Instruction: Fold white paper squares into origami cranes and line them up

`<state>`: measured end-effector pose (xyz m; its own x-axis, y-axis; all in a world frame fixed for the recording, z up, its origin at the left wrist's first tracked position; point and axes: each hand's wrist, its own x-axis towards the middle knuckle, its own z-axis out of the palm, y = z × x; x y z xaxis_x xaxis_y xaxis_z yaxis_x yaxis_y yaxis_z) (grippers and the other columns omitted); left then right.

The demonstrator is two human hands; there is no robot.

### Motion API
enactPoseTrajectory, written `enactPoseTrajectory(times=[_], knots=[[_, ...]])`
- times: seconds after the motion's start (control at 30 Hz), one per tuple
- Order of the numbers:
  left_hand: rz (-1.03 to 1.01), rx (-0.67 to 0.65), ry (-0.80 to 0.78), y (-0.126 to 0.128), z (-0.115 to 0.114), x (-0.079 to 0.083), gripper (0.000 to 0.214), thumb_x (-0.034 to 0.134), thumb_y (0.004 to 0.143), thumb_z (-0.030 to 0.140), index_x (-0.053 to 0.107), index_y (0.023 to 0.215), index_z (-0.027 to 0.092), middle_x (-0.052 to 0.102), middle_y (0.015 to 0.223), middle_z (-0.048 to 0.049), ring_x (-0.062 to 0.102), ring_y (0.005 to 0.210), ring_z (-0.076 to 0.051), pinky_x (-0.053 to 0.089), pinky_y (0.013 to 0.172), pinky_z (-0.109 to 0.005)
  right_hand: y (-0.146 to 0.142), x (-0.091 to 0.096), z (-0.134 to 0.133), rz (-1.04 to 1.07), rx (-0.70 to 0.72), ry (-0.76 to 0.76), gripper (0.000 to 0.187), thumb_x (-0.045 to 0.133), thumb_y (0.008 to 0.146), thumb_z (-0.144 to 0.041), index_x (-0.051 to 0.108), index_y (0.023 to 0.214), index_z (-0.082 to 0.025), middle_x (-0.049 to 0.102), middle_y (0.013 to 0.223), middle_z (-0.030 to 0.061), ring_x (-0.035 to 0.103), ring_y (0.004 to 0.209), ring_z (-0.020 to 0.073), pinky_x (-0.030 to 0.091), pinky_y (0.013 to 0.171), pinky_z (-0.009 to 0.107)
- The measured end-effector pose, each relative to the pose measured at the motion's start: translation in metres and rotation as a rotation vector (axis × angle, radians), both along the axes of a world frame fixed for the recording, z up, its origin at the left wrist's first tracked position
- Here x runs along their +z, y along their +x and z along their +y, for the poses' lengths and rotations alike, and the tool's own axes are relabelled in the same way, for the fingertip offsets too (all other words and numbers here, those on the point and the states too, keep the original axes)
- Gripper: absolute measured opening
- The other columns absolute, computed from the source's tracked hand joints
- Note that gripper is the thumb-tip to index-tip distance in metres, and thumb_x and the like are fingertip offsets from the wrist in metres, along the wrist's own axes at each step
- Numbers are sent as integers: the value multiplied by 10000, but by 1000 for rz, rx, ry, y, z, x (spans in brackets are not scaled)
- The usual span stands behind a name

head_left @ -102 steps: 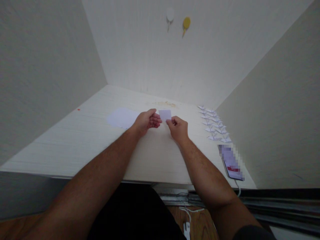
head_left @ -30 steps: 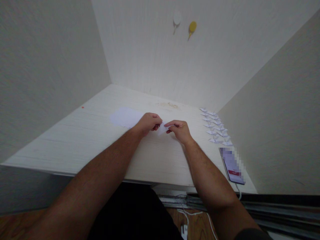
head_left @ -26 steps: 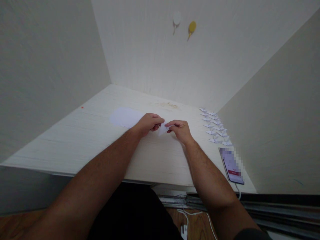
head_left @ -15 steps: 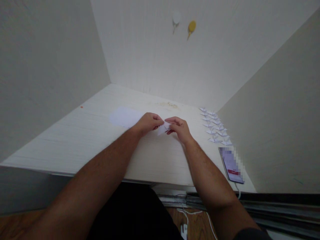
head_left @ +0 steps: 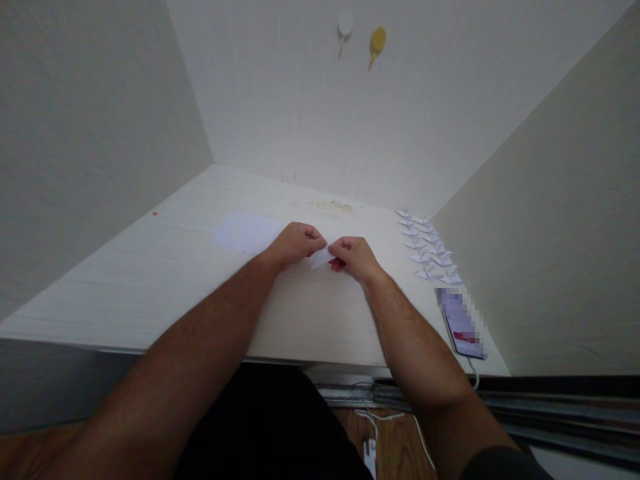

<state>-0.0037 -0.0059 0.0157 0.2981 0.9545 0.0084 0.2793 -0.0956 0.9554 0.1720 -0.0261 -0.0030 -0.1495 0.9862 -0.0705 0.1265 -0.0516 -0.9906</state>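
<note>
Between my two hands, just above the white table, is a small folded piece of white paper with a point directed down and left. My left hand pinches its upper left side. From the right, my right hand grips the paper between thumb and fingers, covering that end. Left of my left hand, white paper sheets lie flat on the table, partly behind my wrist. Two rows of folded white paper cranes stand at the table's right side.
A phone with a cable lies near the right front edge of the white table. Walls close in the back and both sides. A white hook and a yellow hook are on the back wall. White cables lie on the floor.
My right fingers have closed in over the folded paper, with the thumb and forefinger now nearer its top. My left hand keeps its pinch. The whole view has shifted slightly.
</note>
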Motion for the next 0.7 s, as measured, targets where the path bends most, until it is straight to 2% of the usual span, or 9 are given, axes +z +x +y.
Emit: enactPoseTrajectory(times=[0.43,0.7], knots=[[-7,-45,30,0,3,-4,129,684,698,236,622,642,137,536,491,26,420,444,-64,291,453,-206,-2,3,-3,-13,14,-19,210,729,698,-324,605,640,-164,614,485,-9,566,413,96,458,400,185],[20,-91,37,0,1,-4,149,696,694,266,633,651,138,548,502,17,444,455,-74,303,458,-212,-2,-1,-2,-4,2,39,205,690,716,-347,628,629,-173,596,551,-19,549,486,88,502,458,205]])
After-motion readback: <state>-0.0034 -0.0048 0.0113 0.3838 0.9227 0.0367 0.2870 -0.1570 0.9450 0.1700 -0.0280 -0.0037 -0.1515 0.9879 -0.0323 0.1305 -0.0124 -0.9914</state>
